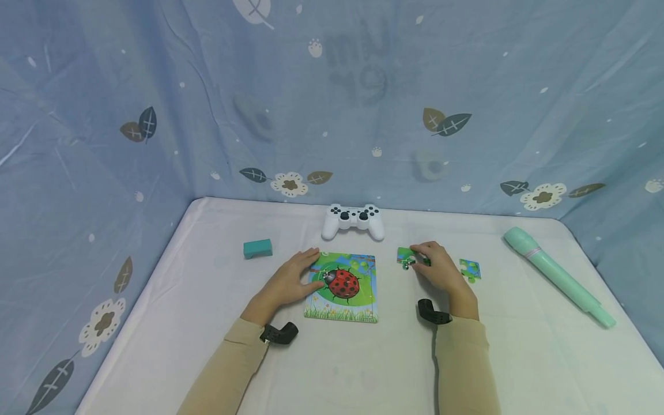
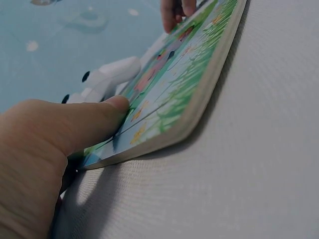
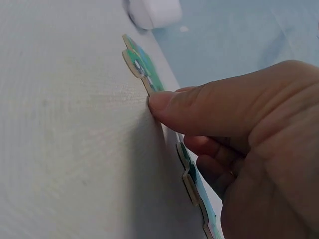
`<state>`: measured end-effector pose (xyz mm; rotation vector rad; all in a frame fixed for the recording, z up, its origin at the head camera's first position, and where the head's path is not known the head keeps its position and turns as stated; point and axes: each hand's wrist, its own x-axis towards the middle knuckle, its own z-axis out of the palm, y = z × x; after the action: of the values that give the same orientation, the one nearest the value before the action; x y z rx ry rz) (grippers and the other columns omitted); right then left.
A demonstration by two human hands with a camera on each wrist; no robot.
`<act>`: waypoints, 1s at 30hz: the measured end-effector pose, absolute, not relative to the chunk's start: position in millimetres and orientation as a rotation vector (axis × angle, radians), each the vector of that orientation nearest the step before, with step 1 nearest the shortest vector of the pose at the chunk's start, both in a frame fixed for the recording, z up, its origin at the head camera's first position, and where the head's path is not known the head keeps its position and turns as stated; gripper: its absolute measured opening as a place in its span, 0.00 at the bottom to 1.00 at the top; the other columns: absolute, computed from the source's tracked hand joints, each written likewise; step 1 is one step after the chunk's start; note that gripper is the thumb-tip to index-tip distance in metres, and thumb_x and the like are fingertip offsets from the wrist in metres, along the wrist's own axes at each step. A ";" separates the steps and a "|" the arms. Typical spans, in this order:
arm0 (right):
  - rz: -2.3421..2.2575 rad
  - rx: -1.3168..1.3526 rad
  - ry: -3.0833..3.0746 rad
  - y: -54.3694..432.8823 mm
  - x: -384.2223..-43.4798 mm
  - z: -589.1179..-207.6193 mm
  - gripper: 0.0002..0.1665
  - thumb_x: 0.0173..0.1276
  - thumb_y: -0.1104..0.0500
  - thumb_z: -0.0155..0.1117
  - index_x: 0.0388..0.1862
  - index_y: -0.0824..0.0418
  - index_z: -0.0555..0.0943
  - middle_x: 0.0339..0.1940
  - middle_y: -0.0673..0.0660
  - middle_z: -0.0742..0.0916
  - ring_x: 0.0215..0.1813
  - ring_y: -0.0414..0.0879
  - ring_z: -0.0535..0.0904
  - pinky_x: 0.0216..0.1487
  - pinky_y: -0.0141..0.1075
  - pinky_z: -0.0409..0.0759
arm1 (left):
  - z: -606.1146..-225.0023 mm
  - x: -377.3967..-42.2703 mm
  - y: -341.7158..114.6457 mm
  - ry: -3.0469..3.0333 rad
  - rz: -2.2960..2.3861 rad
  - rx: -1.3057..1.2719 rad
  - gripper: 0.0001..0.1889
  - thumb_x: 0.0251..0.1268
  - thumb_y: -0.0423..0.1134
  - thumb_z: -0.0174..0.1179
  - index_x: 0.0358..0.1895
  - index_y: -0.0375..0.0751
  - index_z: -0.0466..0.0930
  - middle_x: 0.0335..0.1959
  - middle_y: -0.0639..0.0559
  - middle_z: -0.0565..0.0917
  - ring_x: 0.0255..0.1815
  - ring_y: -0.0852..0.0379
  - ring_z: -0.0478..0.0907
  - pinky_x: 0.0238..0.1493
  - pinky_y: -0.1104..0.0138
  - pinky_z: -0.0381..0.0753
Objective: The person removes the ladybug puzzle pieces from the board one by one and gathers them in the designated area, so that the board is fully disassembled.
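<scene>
A square ladybug jigsaw puzzle (image 1: pixel 350 297) lies at the middle of the table. My left hand (image 1: pixel 287 280) rests along its left side, fingers reaching to the far left corner. The left wrist view shows that thumb (image 2: pixel 102 119) straight on the puzzle's surface; the other fingers are hidden there. Right of the puzzle, my right hand (image 1: pixel 441 268) pinches a green-and-blue puzzle piece (image 1: pixel 404 255) by its edge. In the right wrist view, the thumb lies against the rim of this piece (image 3: pixel 142 64). Another loose puzzle piece (image 1: pixel 470 268) lies to the right of that hand.
A white game controller (image 1: pixel 354 220) sits behind the puzzle. Toward the back left is a teal block (image 1: pixel 257 248). A mint-green microphone-shaped object (image 1: pixel 557 276) lies diagonally on the right. Blue patterned cloth (image 1: pixel 363 115) hangs behind the white-covered table (image 1: pixel 353 374).
</scene>
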<state>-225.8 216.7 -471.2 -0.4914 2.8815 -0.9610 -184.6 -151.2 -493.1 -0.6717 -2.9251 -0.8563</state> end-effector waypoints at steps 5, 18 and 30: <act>-0.975 -0.476 2.882 215.3 -225.1 -469.6 0.27 0.66 0.64 0.59 0.64 0.69 0.70 0.61 0.72 0.71 0.64 0.68 0.64 0.64 0.63 0.64 | -492.5 -184.2 -152.0 -2.914 -0.842 -0.681 0.39 0.58 0.56 0.62 0.69 0.37 0.65 0.71 0.46 0.65 0.73 0.46 0.60 0.74 0.55 0.55; -1.219 -0.433 2.780 204.5 -221.3 -461.7 0.31 0.67 0.58 0.62 0.67 0.65 0.68 0.65 0.66 0.73 0.66 0.65 0.67 0.65 0.60 0.67 | -494.2 -182.6 -151.4 -2.885 -0.870 -0.687 0.38 0.59 0.55 0.62 0.68 0.38 0.66 0.71 0.48 0.65 0.73 0.47 0.60 0.74 0.54 0.57; -1.361 -0.602 2.593 169.0 -206.0 -452.9 0.27 0.66 0.59 0.64 0.63 0.65 0.72 0.61 0.63 0.78 0.63 0.60 0.73 0.65 0.52 0.70 | -485.8 -174.1 -142.6 -2.811 -0.808 -0.835 0.34 0.61 0.52 0.61 0.67 0.37 0.67 0.71 0.49 0.65 0.73 0.50 0.60 0.73 0.57 0.59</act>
<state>-206.0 169.0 -452.9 -0.6015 2.5934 -1.3612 -174.1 -142.6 -485.8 -0.8350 -2.8113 -0.8084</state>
